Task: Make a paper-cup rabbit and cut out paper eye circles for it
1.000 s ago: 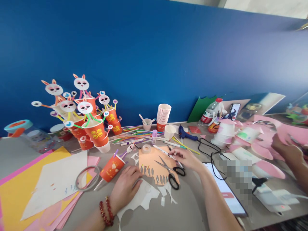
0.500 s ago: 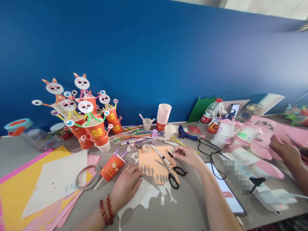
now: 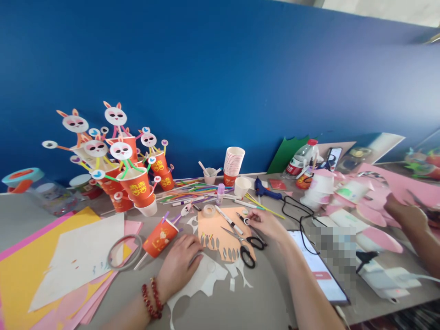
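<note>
My left hand (image 3: 181, 260) lies palm down on the table, fingers stretched out, touching the edge of a cut white paper sheet (image 3: 206, 275). It holds nothing that I can see. My right hand (image 3: 261, 223) is closed in a pinch, with a small white paper disc (image 3: 246, 221) at its fingertips. Beside it a pen (image 3: 239, 215) lies partly under the fingers. Black-handled scissors (image 3: 246, 256) and a white marker (image 3: 228, 221) rest on the notched orange paper (image 3: 209, 231). An orange paper cup (image 3: 160, 237) with a small face and straw arms leans left of my left hand.
Several rabbit-faced cup figures (image 3: 135, 185) stand at the back left, beside coloured paper sheets (image 3: 85, 247). Behind are stacked cups (image 3: 233, 165), straws and a blue glue gun (image 3: 266, 190). A phone (image 3: 319, 270) lies at right; another person's hand (image 3: 407, 215) holds pink paper.
A small white disc now shows at my right fingertips. My left hand stays in place, and the whole view shifts slightly.
</note>
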`<state>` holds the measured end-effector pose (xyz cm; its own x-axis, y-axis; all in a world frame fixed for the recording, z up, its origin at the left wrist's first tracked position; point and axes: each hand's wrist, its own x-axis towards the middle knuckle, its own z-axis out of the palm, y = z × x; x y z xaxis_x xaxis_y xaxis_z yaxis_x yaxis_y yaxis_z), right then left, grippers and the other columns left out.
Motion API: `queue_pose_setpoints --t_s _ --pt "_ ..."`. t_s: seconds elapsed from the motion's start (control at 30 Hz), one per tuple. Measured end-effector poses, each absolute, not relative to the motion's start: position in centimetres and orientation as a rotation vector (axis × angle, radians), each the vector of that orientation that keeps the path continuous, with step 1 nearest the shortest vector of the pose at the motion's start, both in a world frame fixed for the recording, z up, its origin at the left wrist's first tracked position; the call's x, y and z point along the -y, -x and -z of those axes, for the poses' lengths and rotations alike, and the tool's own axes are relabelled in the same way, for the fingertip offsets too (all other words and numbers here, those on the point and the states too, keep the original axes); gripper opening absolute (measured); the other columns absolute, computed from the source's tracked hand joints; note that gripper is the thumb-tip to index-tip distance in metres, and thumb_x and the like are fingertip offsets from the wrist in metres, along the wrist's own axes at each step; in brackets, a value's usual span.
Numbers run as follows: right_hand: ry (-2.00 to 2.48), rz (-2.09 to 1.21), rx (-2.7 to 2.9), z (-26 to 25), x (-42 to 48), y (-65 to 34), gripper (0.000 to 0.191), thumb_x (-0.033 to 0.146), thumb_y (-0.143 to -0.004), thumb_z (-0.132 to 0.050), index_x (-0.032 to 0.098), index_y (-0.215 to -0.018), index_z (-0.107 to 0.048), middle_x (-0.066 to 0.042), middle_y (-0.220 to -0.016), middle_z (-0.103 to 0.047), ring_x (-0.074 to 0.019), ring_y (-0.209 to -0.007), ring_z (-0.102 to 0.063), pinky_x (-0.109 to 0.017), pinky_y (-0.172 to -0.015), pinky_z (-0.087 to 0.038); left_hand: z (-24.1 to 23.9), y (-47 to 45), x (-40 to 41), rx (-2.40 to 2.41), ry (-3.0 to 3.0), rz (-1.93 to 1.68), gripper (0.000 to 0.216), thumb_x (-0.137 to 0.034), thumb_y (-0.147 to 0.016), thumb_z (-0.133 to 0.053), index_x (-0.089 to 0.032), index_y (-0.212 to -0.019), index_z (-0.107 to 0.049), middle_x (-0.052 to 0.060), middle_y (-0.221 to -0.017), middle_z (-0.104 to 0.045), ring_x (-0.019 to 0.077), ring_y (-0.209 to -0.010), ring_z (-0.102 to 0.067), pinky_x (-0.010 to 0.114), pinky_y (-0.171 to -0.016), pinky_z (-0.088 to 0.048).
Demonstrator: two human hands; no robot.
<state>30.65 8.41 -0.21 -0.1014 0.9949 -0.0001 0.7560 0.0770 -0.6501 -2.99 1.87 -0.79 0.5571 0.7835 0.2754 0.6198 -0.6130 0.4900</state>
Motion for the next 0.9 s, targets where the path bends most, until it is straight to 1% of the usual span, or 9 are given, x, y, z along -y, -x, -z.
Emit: queue_pose_setpoints --t_s 0.17,0.23,0.33,0.47,0.57,0.67,0.73,0.83,0.9 --pt "1.762 -0.665 1.945 -0.5 -8.2 -30.2 0.013 0.033 -0.077 -0.058 0.021 -0.079 -0.061 0.001 -0.068 -0.065 -0.0171 -0.063 -0.057 -0.026 -0.059 -0.038 0.8 3.0 -1.9 -1.141 -2.457 -0.664 0.018 -0.014 -0.090 -0.052 -0.020 -0.104 -0.061 0.007 -0.105 -0.061 0.0241 -0.100 -0.055 0.042 -0.090 -0.049" --pt "1.770 -0.650 1.949 -0.5 -8.1 -30.2 0.014 0.032 -0.076 -0.059 0.021 -0.085 -0.062 0.001 -0.071 -0.066 -0.0176 -0.065 -0.059 -0.027 -0.061 -0.039 0.9 3.1 -1.9 -1.137 -2.460 -0.667 0.017 -0.014 -0.090 -0.052 -0.020 -0.104 -0.061 0.007 -0.106 -0.061 0.0241 -0.101 -0.055 0.042 -0.090 -0.048" --pt "1.773 -0.636 1.953 -0.4 -8.1 -30.3 0.023 0.032 -0.075 -0.060 0.023 -0.096 -0.060 0.002 -0.070 -0.065 -0.0179 -0.064 -0.059 -0.027 -0.060 -0.039 0.9 3.1 -1.9 -1.136 -2.462 -0.672 0.017 -0.014 -0.090 -0.053 -0.020 -0.104 -0.061 0.007 -0.106 -0.061 0.0240 -0.101 -0.055 0.042 -0.091 -0.048" --pt "1.761 -0.582 1.935 -1.0 -7.8 -29.8 0.024 0.039 -0.081 -0.057 0.024 -0.099 -0.059 0.002 -0.072 -0.065 -0.0179 -0.064 -0.060 -0.027 -0.060 -0.040 0.7 3.1 -1.9 -1.134 -2.461 -0.679 0.017 -0.014 -0.089 -0.053 -0.020 -0.103 -0.061 0.006 -0.104 -0.061 0.0232 -0.098 -0.056 0.041 -0.089 -0.049" --pt "1.767 -0.442 1.937 -1.9 -7.4 -28.1 0.022 0.041 -0.085 -0.056 0.024 -0.096 -0.061 0.001 -0.073 -0.065 -0.0177 -0.064 -0.059 -0.026 -0.058 -0.038 0.7 3.1 -1.9 -1.122 -2.465 -0.693 0.017 -0.013 -0.089 -0.053 -0.020 -0.102 -0.061 0.006 -0.104 -0.062 0.0231 -0.097 -0.056 0.040 -0.087 -0.049" --pt "1.747 -0.363 2.115 -2.5 -6.8 -25.8 0.013 0.035 -0.083 -0.060 0.022 -0.081 -0.062 -0.001 -0.076 -0.065 -0.0174 -0.070 -0.059 -0.025 -0.059 -0.035 0.7 3.1 -2.0 -1.133 -2.475 -0.701 0.015 -0.014 -0.089 -0.053 -0.020 -0.101 -0.061 0.007 -0.103 -0.062 0.0233 -0.097 -0.057 0.040 -0.086 -0.050" --pt "1.765 -0.293 2.203 -2.5 -6.6 -24.5 0.015 0.034 -0.082 -0.063 0.021 -0.074 -0.061 -0.003 -0.079 -0.065 -0.0182 -0.076 -0.059 -0.025 -0.060 -0.034 0.7 3.0 -2.0 -1.144 -2.479 -0.702 0.014 -0.016 -0.089 -0.054 -0.020 -0.100 -0.062 0.006 -0.102 -0.062 0.0232 -0.097 -0.057 0.040 -0.086 -0.049" --pt "1.821 -0.241 2.211 -2.0 -6.3 -23.3 0.014 0.032 -0.084 -0.063 0.020 -0.076 -0.061 -0.004 -0.082 -0.066 -0.0186 -0.079 -0.060 -0.025 -0.061 -0.032 0.6 3.0 -1.9 -1.143 -2.479 -0.707 0.013 -0.017 -0.090 -0.054 -0.019 -0.100 -0.062 0.006 -0.102 -0.062 0.0228 -0.097 -0.056 0.039 -0.088 -0.049" --pt "1.862 -0.258 2.193 -1.9 -6.3 -23.2 0.013 0.030 -0.085 -0.061 0.020 -0.076 -0.061 -0.003 -0.081 -0.067 -0.0175 -0.074 -0.060 -0.024 -0.058 -0.030 0.6 3.0 -1.9 -1.139 -2.474 -0.711 0.012 -0.017 -0.091 -0.053 -0.019 -0.099 -0.062 0.006 -0.101 -0.062 0.0224 -0.097 -0.056 0.039 -0.088 -0.048"
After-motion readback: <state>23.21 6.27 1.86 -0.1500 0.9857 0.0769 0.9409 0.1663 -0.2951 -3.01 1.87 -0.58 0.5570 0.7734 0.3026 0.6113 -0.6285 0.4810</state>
